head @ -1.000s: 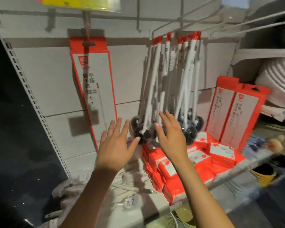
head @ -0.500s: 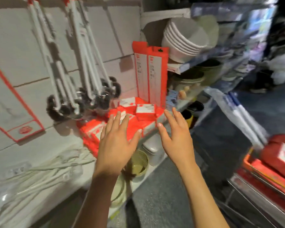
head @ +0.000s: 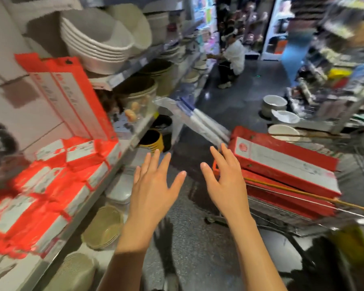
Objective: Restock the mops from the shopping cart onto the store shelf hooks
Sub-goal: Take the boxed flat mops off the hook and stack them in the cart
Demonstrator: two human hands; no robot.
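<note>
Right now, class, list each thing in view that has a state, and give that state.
left hand: open, empty, above the floor.
right hand: open, empty, beside the cart's boxes.
long red boxes: stacked flat in the cart.
wrapped mop handles: sticking out of the cart, tilted.
grey basins: nested on the shelf.

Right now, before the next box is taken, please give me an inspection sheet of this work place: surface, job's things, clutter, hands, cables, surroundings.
Surface: dark speckled aisle floor; grey store shelf on the left.
Job's things: long red mop boxes lie stacked in the shopping cart; two more long red boxes lean upright on the shelf.
Clutter: small red packs heaped on the shelf; plastic-wrapped poles stick out of the cart; stacked white basins above.
Hands: left hand open, holds nothing; right hand open, its fingers near the top box's end, contact unclear.
Cables: nothing seen.
Surroundings: a person crouches further down the aisle; bowls on the floor at right.
</note>
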